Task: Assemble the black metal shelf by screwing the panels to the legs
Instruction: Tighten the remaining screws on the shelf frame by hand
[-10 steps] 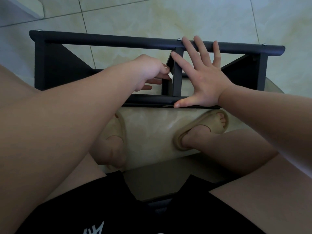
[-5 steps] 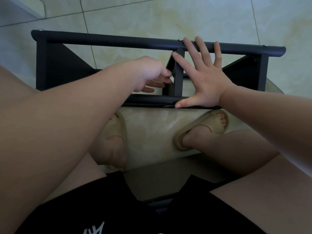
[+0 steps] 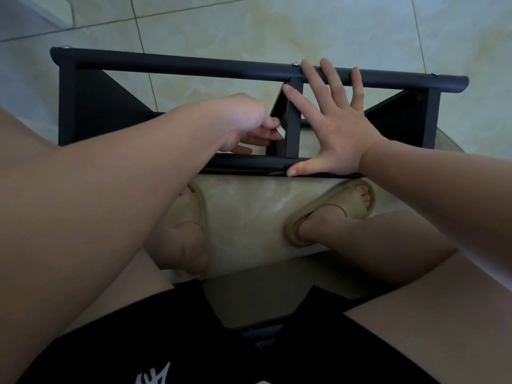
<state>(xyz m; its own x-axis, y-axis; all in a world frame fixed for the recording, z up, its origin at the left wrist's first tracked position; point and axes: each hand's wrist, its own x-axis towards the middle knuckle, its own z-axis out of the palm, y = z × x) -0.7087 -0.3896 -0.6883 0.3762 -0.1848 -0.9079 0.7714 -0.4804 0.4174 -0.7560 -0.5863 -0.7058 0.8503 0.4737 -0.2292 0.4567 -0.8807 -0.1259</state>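
The left hand (image 3: 243, 120) pinches a small pale thing (image 3: 280, 131), too small to tell what it is. Its lower fingertips are lost at the edge of the upright panel (image 3: 293, 120). The right hand (image 3: 332, 126) and the left forearm (image 3: 124, 176) cover parts of the near bar (image 3: 249, 162). That forearm hides most of one slipper (image 3: 194, 206). Both forearms run off the picture's edges.

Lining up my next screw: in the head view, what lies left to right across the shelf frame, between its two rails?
Between the rails: left panel → left hand, pinching a small pale piece → middle panel → right hand, spread flat → right panel.
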